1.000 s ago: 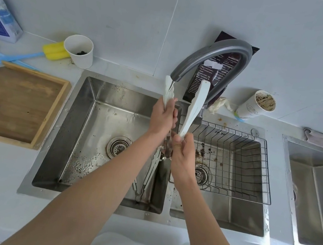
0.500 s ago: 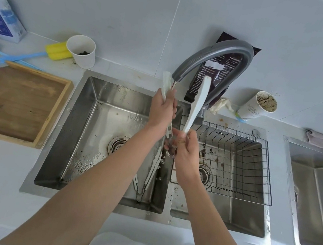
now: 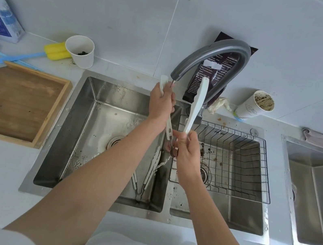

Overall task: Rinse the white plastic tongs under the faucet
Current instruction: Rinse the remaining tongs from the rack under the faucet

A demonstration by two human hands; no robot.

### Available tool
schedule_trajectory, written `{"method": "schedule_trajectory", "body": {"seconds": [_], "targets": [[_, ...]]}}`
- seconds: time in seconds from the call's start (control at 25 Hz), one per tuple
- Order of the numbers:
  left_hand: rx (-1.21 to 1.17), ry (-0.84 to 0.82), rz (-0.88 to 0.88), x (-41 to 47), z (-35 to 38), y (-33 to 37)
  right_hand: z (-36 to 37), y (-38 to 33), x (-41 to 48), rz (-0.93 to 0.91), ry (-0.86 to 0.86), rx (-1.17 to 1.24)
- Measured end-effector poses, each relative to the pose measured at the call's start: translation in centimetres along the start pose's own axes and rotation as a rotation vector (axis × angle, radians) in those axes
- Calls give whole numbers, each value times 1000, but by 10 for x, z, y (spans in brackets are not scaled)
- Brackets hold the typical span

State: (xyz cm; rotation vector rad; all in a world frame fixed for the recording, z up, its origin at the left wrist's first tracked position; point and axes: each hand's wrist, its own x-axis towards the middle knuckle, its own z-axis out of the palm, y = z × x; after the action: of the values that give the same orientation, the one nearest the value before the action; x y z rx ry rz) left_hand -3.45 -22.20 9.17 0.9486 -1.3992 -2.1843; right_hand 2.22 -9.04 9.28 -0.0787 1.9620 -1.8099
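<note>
The left hand [image 3: 162,105] curls round one arm of the tongs [image 3: 197,102] under the faucet [image 3: 215,48], the right hand [image 3: 186,154] pinches the other; the wet plastic could slip and drop into the sink [image 3: 85,109] below them.

Only one camera watches here, worn on the person's head. It looks forward and steeply down from the counter's front edge into the double sink [image 3: 64,138]. It sits close: both bare forearms run up from the bottom edge, and the left hand [image 3: 161,103] and right hand [image 3: 187,154] meet mid-frame on the white tongs [image 3: 196,104] below the faucet [image 3: 211,49]. The wide lens reaches a wooden tray [image 3: 52,117] far left and a second sink [image 3: 297,198] far right.
</note>
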Motion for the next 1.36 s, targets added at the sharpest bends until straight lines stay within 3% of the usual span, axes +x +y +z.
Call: {"method": "schedule_trajectory", "body": {"seconds": [0.2, 0.76, 1.08, 1.36], "targets": [[42, -107, 45, -24, 4, -17, 0, -4, 7, -27, 23, -18], [62, 38, 63, -3, 1, -1, -1, 5, -8, 9, 28, -2], [117, -57, 66, -29, -5, -24, 4, 5, -6, 5, 62, -27], [88, -19, 104, 9, -6, 13, 5, 6, -13, -4, 22, -8]]}}
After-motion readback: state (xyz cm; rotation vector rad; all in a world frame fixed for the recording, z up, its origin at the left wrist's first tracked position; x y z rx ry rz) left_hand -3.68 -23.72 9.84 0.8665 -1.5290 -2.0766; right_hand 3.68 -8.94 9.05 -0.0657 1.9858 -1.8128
